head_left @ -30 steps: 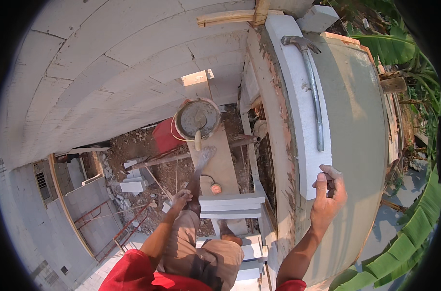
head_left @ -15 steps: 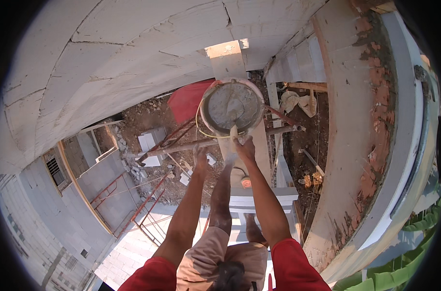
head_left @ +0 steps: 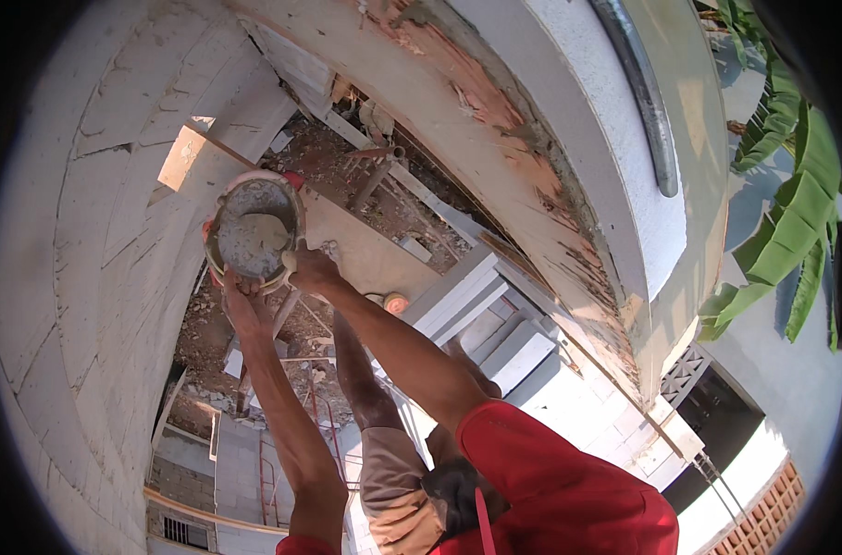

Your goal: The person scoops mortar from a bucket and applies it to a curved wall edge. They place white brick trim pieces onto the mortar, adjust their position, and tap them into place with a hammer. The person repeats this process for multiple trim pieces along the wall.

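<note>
A round bucket (head_left: 301, 205) of wet grey mortar (head_left: 239, 205) stands in front of me at the left, its rim smeared. My right hand (head_left: 313, 268) is closed round the pale handle of a trowel (head_left: 291, 263) at the bucket's right near side. The trowel's blade is in the bucket, where mortar seems to cover it. My left hand (head_left: 244, 303) is at the near rim, its fingers bent over the edge and gripping it. Part of those fingers is hidden against the bucket.
A plank (head_left: 375, 250) runs from under the bucket toward me. White blocks (head_left: 518, 356) lie stacked by my legs. A block wall (head_left: 97, 277) rises on the left, and a mortar-streaked beam (head_left: 532, 176) crosses at the right. Rubble and red scaffold (head_left: 271, 481) are below.
The view has swung to the right, so the bucket now appears farther left. My left hand has come up to the bucket's rim. The right hand still holds the trowel.
</note>
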